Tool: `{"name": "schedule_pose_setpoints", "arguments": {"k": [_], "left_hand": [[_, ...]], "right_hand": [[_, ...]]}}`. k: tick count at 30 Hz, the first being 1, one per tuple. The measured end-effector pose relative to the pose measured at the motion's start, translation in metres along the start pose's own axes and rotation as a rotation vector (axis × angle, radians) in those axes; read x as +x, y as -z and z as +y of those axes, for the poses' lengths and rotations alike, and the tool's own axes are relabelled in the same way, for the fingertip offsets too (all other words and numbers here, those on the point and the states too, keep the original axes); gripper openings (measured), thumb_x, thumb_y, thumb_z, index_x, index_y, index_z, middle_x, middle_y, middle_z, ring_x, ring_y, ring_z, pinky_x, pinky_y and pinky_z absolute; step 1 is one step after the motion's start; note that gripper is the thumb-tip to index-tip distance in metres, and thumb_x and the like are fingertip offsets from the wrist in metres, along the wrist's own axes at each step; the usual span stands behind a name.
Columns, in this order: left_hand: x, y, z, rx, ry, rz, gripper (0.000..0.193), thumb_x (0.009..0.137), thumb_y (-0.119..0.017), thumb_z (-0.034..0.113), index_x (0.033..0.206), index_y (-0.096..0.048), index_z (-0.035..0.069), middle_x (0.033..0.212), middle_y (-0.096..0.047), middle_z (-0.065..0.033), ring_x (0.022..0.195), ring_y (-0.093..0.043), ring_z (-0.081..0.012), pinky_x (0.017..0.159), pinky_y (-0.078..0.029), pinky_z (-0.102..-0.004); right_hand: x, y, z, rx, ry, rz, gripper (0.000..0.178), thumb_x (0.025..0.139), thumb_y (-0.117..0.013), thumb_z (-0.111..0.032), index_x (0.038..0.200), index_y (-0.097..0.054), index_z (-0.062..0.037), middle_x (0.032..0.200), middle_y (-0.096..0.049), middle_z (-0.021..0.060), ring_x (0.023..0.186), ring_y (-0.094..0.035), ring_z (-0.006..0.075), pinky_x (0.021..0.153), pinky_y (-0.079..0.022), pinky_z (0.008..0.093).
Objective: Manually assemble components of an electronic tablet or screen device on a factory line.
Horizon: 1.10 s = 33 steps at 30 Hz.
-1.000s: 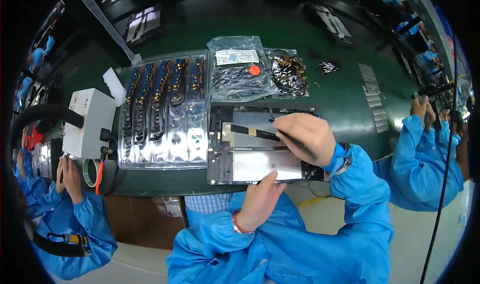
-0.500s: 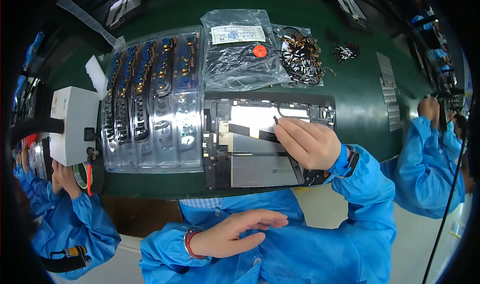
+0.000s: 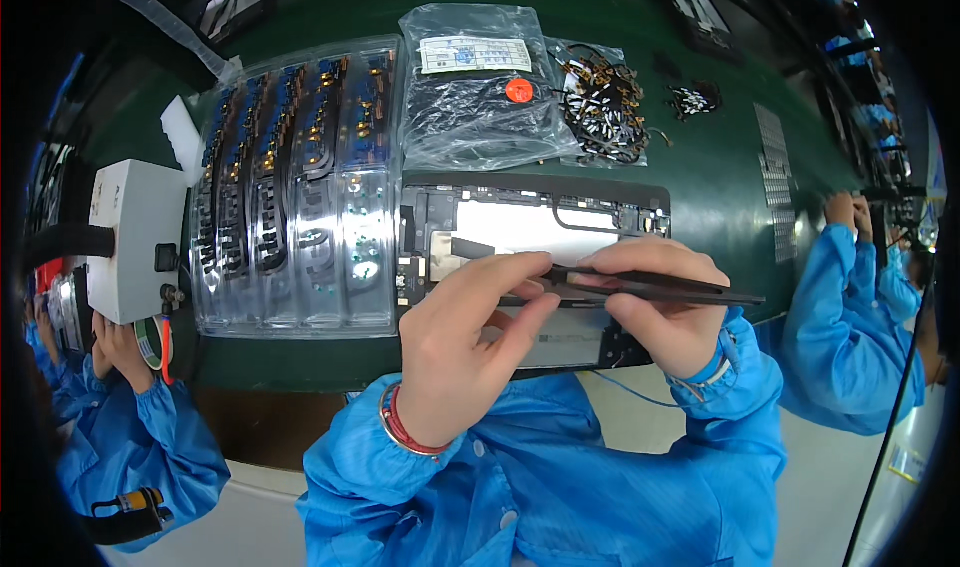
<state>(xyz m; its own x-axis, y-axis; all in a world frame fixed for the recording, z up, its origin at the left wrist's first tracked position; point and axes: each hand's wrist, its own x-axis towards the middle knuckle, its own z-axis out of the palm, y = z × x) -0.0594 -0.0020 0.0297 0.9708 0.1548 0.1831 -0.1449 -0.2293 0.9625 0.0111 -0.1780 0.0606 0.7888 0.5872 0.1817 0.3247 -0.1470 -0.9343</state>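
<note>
Above an opened flat tablet-like device (image 3: 540,184), my two hands meet. Black tweezers (image 3: 725,295) lie crosswise in my right hand (image 3: 665,312), closed round them, with their rear end sticking out to the right. At the left end of the tweezers, my left hand (image 3: 450,327) is closed in a pinch. What its fingertips hold is too small and partly covered to make out. Inside the device a white panel (image 3: 500,222), a black cable (image 3: 575,217) and a dark strip (image 3: 472,249) show. My hands hide much of its lower half.
Left of the device stands a clear plastic tray (image 3: 300,312) with rows of flex cables. Behind lie a clear bag (image 3: 460,122), a bag of small cables (image 3: 605,117) and loose cables (image 3: 692,99). A white box (image 3: 135,237) stands far left. Co-workers sit on both sides.
My left hand has risen from near my body to the tweezers' left end. My right hand has drawn back from the device's interior and turned, so the tweezers now lie crosswise.
</note>
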Motion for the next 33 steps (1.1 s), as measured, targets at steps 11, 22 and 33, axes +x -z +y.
{"name": "schedule_pose_setpoints", "arguments": {"k": [11,22,33], "left_hand": [[-0.006,0.003,0.002,-0.284,-0.118,-0.025,0.021,0.076,-0.061,-0.008,0.096,-0.061,-0.002,0.091,-0.065,-0.0156,0.079,-0.065,-0.0217,0.064,-0.054,-0.0265],[-0.015,0.001,0.0,-0.714,-0.033,0.044,0.014,0.078,-0.063,-0.001,0.092,-0.06,-0.002,0.091,-0.063,-0.0188,0.072,-0.066,-0.0214,0.056,-0.055,-0.0239],[-0.015,0.002,-0.004,-0.696,-0.074,0.029,0.013,0.078,-0.063,-0.001,0.09,-0.059,-0.002,0.092,-0.06,-0.018,0.064,-0.063,-0.0185,0.047,-0.05,-0.0215]], "right_hand": [[-0.012,-0.002,-0.01,0.23,-0.041,-0.019,0.025,0.077,-0.063,0.0,0.101,-0.06,0.0045,0.096,-0.064,0.0145,0.087,-0.063,0.0185,0.078,-0.05,0.0281],[-0.016,-0.02,-0.006,0.869,-0.156,-0.052,0.028,0.087,-0.054,-0.005,0.111,-0.05,0.0094,0.103,-0.059,0.0228,0.097,-0.061,0.0283,0.087,-0.05,0.0357],[-0.013,-0.023,-0.009,0.945,-0.245,-0.019,0.03,0.086,-0.057,-0.008,0.111,-0.052,0.0084,0.099,-0.062,0.021,0.092,-0.063,0.0245,0.081,-0.053,0.0309]]}}
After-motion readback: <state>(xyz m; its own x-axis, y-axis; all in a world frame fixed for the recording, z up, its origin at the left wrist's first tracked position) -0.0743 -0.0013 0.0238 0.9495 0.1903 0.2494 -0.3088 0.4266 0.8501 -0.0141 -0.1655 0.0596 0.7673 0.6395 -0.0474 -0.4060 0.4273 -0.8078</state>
